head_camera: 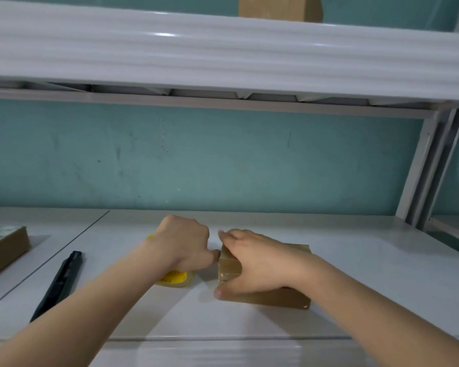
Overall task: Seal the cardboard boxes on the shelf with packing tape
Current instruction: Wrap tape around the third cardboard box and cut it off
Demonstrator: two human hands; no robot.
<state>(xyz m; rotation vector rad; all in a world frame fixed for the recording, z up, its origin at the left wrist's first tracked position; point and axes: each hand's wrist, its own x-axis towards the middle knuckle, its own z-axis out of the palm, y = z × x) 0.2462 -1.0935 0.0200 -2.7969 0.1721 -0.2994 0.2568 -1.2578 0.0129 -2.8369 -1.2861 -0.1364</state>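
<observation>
A small brown cardboard box [281, 298] lies on the white shelf [355, 274], right of centre. My right hand [252, 260] lies over its top left end, fingers spread across the top and thumb down the front side. A strip of clear tape shows on the box's left face. My left hand [186, 242] is closed around a roll of packing tape with a yellow core [174, 278], just left of the box, its thumb touching the box's left edge. Most of the roll is hidden under the hand.
A black utility knife [60, 282] lies on the shelf to the left. A flat brown box [3, 247] sits at the far left edge. Another cardboard box [278, 7] stands on the upper shelf. A grey shelf upright [424, 165] stands at the right.
</observation>
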